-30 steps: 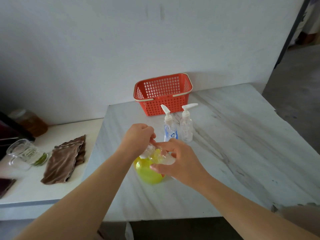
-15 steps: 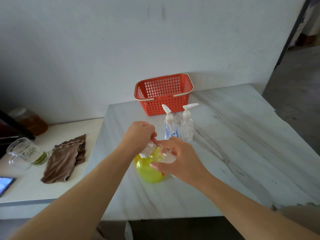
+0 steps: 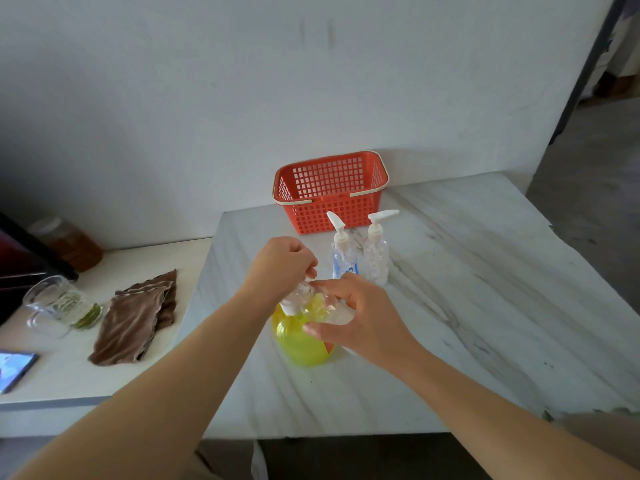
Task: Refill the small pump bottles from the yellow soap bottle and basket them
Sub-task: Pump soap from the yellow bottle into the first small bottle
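The step in hand looks to be turning a white pump top on a small bottle, directly above the yellow soap bottle [image 3: 298, 344]; which way it is being turned cannot be told. To do it well, the person would do best to keep the little bottle upright and steady in one hand while the other does all the twisting, with both close over the yellow soap bottle so that any drip falls there and not on the marble table [image 3: 450, 306]. The left hand [image 3: 280, 268] hangs just above and left of the yellow soap bottle's top, its fingers curled down and pinching the white pump top [image 3: 293, 301]. The small clear bottle [image 3: 327, 308] sits over the upper right shoulder of the yellow soap bottle, tilted, and the right hand [image 3: 367, 318] wraps it from the right, thumb low and fingers arched over. Beyond the yellow soap bottle and slightly right stand a blue-labelled pump bottle [image 3: 343, 261] and a clear pump bottle [image 3: 376, 258], upright, side by side, pumps fitted, apart from both hands. Further behind them is the red basket [image 3: 332, 216], with nothing visible in it.
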A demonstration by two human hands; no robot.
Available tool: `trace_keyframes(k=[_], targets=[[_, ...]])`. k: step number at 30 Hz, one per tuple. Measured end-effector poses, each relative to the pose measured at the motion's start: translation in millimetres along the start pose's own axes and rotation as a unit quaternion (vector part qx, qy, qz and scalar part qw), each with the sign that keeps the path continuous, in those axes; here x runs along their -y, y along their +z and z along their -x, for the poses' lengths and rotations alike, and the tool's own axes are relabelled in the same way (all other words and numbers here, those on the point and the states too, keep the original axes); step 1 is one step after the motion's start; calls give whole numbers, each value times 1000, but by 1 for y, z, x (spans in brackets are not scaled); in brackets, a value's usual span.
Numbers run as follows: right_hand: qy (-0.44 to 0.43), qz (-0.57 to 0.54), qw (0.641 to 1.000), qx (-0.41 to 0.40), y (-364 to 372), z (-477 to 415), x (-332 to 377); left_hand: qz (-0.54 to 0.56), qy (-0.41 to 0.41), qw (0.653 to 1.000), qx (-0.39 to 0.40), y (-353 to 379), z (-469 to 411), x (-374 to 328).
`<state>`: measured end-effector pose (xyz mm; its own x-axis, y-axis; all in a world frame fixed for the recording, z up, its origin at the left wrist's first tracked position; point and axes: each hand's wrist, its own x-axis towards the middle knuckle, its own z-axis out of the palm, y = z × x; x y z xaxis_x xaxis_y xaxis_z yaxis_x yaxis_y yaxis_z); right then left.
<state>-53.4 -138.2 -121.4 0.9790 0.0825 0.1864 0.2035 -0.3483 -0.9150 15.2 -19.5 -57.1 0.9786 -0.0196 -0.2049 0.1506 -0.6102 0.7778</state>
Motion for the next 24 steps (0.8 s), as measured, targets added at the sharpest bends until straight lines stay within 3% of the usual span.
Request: trace_keyframes(k=[24], targets=[[1,-9,1000,4,2,0,-1,59,-52,996,28,-1,1,0]])
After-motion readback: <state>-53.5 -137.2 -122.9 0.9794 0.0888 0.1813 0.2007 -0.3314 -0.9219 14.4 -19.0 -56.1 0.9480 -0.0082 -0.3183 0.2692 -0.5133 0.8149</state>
